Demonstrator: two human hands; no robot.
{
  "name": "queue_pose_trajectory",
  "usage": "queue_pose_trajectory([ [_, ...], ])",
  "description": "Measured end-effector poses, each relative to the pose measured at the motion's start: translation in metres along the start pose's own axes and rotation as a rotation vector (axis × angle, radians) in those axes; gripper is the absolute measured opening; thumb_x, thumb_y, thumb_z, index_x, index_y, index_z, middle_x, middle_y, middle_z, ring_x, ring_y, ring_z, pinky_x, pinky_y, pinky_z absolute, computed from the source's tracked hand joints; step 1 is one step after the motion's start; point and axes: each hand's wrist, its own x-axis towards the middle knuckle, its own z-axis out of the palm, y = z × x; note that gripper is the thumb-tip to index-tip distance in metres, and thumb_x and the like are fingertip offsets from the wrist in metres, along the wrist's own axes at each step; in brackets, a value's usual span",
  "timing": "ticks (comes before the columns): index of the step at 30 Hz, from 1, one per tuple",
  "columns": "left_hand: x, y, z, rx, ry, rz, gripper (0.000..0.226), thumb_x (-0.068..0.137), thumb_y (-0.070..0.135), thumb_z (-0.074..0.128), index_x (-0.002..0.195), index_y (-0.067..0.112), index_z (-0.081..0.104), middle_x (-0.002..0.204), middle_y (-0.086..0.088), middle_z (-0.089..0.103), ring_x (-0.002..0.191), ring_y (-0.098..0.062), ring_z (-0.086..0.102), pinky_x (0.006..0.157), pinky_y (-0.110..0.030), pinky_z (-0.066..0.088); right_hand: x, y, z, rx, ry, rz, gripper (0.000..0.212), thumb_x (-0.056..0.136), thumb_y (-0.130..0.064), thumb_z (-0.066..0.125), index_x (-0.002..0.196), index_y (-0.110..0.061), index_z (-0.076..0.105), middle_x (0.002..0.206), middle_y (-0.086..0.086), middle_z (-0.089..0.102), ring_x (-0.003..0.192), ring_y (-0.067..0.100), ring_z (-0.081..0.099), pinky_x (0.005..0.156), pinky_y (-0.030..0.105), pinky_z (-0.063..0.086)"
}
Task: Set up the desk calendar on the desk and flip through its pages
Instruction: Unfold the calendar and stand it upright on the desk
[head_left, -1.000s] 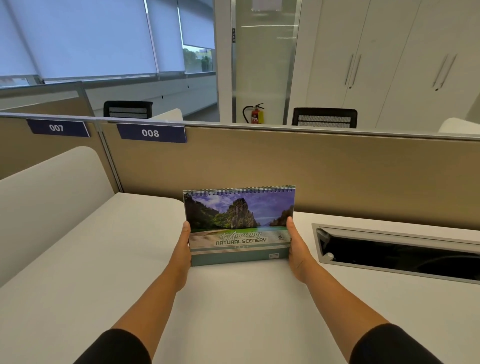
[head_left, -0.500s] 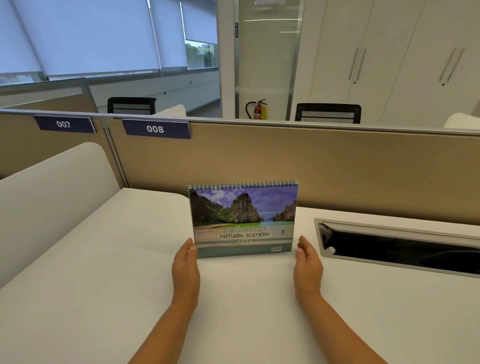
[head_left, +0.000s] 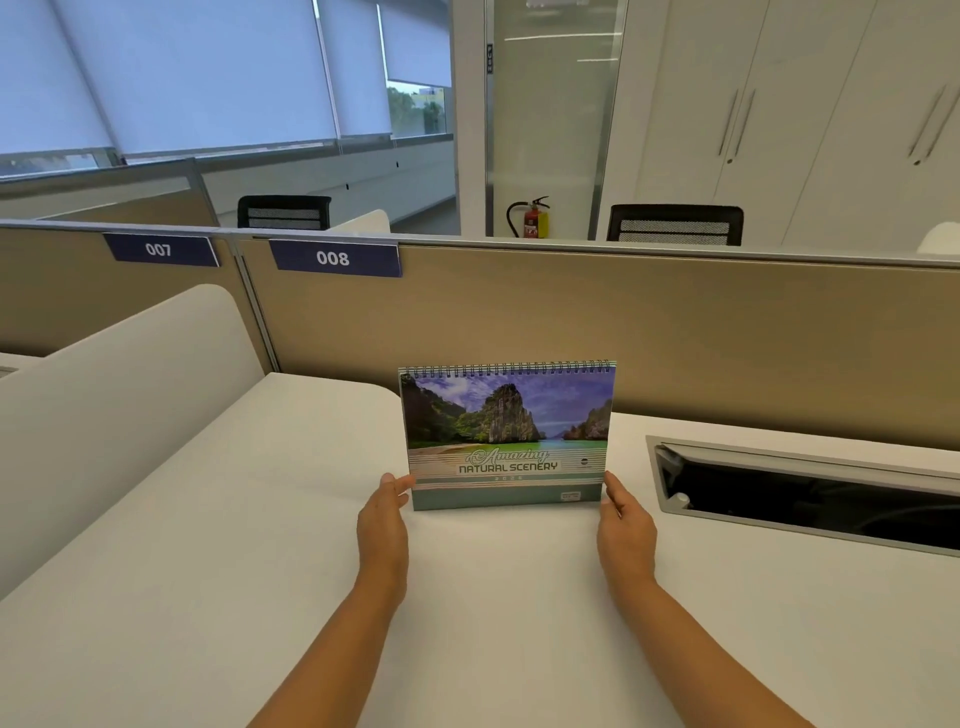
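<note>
The desk calendar (head_left: 506, 431) stands upright on the white desk (head_left: 208, 545), close to the partition. Its spiral binding is on top, and the cover shows a cliff-and-lagoon photo with "Amazing Natural Scenery". My left hand (head_left: 382, 525) lies flat at the calendar's lower left corner, its fingertips touching the edge. My right hand (head_left: 626, 525) mirrors it at the lower right corner, fingertips against that edge. Both hands have straight fingers and grip nothing.
A tan partition (head_left: 623, 332) with labels 007 and 008 runs behind the calendar. An open cable slot (head_left: 810, 499) with a grey frame is sunk into the desk at the right. A curved white divider (head_left: 114, 389) bounds the desk on the left.
One second ago both hands gripped the calendar's sides. They let go and drew back, and now their fingertips rest against its lower corners. The calendar stays standing.
</note>
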Motion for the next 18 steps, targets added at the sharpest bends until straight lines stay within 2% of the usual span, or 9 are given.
queue_pose_trajectory([
  [5, -0.006, 0.012, 0.002, -0.009, -0.049, -0.037, 0.043, 0.098, 0.035, 0.024, 0.124, 0.012, 0.051, 0.133, -0.013, 0.051, 0.121, -0.026, 0.046, 0.105, -0.040, 0.031, -0.013, -0.016, -0.005, -0.055, -0.006, 0.039, 0.041, 0.094, 0.000, 0.040, 0.134, -0.006, 0.045, 0.138, 0.011, 0.050, 0.127, 0.028, 0.045, 0.104, 0.032, 0.033],
  [7, -0.010, 0.015, 0.004, -0.013, -0.057, -0.054, 0.043, 0.098, 0.035, 0.026, 0.127, 0.012, 0.047, 0.133, -0.011, 0.050, 0.122, -0.026, 0.045, 0.104, -0.039, 0.032, -0.017, -0.022, -0.008, -0.070, 0.012, 0.036, 0.038, 0.094, -0.003, 0.043, 0.131, -0.007, 0.049, 0.133, 0.013, 0.055, 0.121, 0.029, 0.050, 0.102, 0.037, 0.038],
  [10, -0.017, 0.020, 0.002, -0.022, -0.069, -0.036, 0.041, 0.098, 0.033, 0.027, 0.126, 0.012, 0.048, 0.121, -0.007, 0.052, 0.110, -0.022, 0.046, 0.094, -0.034, 0.034, -0.021, -0.035, -0.014, -0.003, 0.075, 0.056, 0.024, 0.089, -0.012, 0.056, 0.111, -0.006, 0.062, 0.115, 0.016, 0.065, 0.097, 0.024, 0.059, 0.084, 0.034, 0.049],
  [12, -0.021, 0.023, 0.000, -0.013, -0.060, -0.001, 0.037, 0.098, 0.030, 0.028, 0.121, 0.012, 0.050, 0.112, -0.003, 0.051, 0.103, -0.019, 0.046, 0.088, -0.031, 0.034, -0.020, -0.044, -0.018, 0.083, 0.100, 0.126, 0.010, 0.085, -0.019, 0.063, 0.087, -0.009, 0.064, 0.099, 0.015, 0.069, 0.082, 0.021, 0.060, 0.069, 0.028, 0.049],
  [13, -0.022, 0.024, -0.003, 0.003, -0.053, 0.023, 0.035, 0.097, 0.029, 0.030, 0.120, 0.012, 0.050, 0.111, -0.002, 0.051, 0.102, -0.018, 0.046, 0.087, -0.030, 0.035, -0.019, -0.048, -0.021, 0.130, 0.083, 0.168, 0.013, 0.083, -0.022, 0.065, 0.078, -0.011, 0.062, 0.093, 0.013, 0.069, 0.077, 0.019, 0.062, 0.063, 0.026, 0.048],
  [15, -0.024, 0.027, -0.011, 0.066, -0.039, 0.095, 0.033, 0.097, 0.026, 0.034, 0.122, 0.011, 0.050, 0.115, -0.002, 0.052, 0.103, -0.018, 0.047, 0.086, -0.029, 0.037, -0.020, -0.058, -0.027, 0.238, -0.006, 0.244, 0.016, 0.085, -0.025, 0.063, 0.074, -0.014, 0.059, 0.084, 0.007, 0.069, 0.072, 0.014, 0.066, 0.056, 0.024, 0.047],
  [18, -0.019, 0.025, -0.027, 0.233, -0.035, 0.180, 0.030, 0.094, 0.015, 0.042, 0.122, 0.010, 0.051, 0.127, -0.011, 0.056, 0.109, -0.025, 0.051, 0.090, -0.033, 0.044, -0.022, -0.072, -0.034, 0.399, -0.098, 0.298, 0.012, 0.090, -0.021, 0.054, 0.081, -0.014, 0.059, 0.080, 0.006, 0.070, 0.058, 0.013, 0.070, 0.047, 0.021, 0.052],
])
